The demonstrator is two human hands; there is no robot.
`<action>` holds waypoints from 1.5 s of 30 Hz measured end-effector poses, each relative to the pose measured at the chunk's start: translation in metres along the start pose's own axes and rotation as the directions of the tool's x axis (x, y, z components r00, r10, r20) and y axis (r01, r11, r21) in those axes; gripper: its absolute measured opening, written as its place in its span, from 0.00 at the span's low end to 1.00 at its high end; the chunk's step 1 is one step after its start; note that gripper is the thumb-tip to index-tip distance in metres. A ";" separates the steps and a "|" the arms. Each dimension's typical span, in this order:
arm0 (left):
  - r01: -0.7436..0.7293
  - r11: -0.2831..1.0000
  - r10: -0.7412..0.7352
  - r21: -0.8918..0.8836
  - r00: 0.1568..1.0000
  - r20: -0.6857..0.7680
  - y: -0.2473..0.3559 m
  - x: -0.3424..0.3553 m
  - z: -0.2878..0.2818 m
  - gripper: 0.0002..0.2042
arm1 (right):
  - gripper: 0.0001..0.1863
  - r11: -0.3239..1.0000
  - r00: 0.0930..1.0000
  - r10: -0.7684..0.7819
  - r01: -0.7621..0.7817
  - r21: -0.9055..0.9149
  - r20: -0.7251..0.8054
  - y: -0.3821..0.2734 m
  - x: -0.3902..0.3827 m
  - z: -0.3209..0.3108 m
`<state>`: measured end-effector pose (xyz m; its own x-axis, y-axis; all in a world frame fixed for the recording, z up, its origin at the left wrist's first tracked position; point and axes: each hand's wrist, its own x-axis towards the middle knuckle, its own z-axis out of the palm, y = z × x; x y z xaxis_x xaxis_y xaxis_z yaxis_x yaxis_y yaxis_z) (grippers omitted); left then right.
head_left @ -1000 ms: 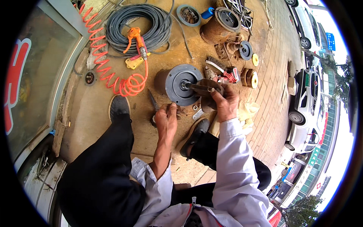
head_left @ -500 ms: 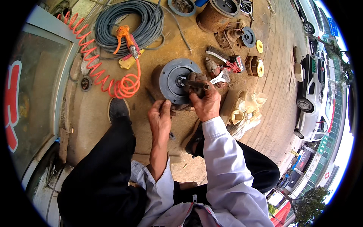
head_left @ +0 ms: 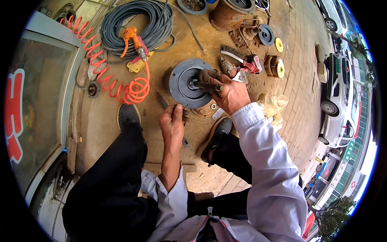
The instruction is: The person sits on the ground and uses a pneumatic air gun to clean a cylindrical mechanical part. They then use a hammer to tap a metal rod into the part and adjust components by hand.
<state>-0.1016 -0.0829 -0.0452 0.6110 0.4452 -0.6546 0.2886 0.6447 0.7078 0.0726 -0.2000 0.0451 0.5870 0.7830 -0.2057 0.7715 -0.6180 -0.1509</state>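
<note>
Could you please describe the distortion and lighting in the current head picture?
Head view: fisheye distortion bows the grey metal frame at left; head view: the pale sky at far right is washed out; head view: the dark grey round metal flange shows no strong glare; head view: the black cloth trousers lose detail.

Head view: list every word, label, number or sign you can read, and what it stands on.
I don't transcribe wording; its places are:
Glass panel: large red lettering, partly cut off.
White car: green plate, too small to read.
Building: green signboard, too blurred; small red cross.
</note>
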 end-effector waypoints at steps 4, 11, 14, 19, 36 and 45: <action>-0.034 0.999 0.033 0.024 0.999 0.014 0.006 -0.001 -0.002 0.12 | 0.19 0.967 0.977 0.213 -0.209 0.148 -0.006 -0.038 -0.022 0.027; -0.094 0.988 0.097 0.126 0.995 -0.021 0.008 -0.001 -0.002 0.12 | 0.06 0.217 0.849 0.446 -0.408 0.887 0.282 -0.087 -0.018 0.041; -0.101 0.979 0.106 0.177 0.994 -0.022 0.004 0.003 -0.009 0.12 | 0.14 -0.109 0.877 0.335 -0.326 0.939 0.343 -0.061 -0.035 0.042; -0.306 0.912 0.386 0.273 0.866 -0.318 0.045 0.027 -0.013 0.09 | 0.20 0.474 0.827 0.500 -0.509 0.718 0.257 0.036 -0.087 0.002; -0.434 0.892 0.451 -0.124 0.848 0.280 0.194 0.027 -0.046 0.12 | 0.21 0.888 0.950 0.194 -0.064 0.455 -0.246 -0.089 -0.156 -0.156; -0.495 0.847 0.279 0.196 0.726 0.629 0.167 -0.205 0.002 0.08 | 0.47 0.162 0.774 0.559 0.250 0.955 -0.297 -0.125 -0.142 -0.140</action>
<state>-0.1767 -0.0676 0.2078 0.9875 0.1119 -0.1110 0.0866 0.2038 0.9752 -0.0734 -0.2242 0.2286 0.9585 0.2818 0.0440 0.0376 0.0283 -0.9989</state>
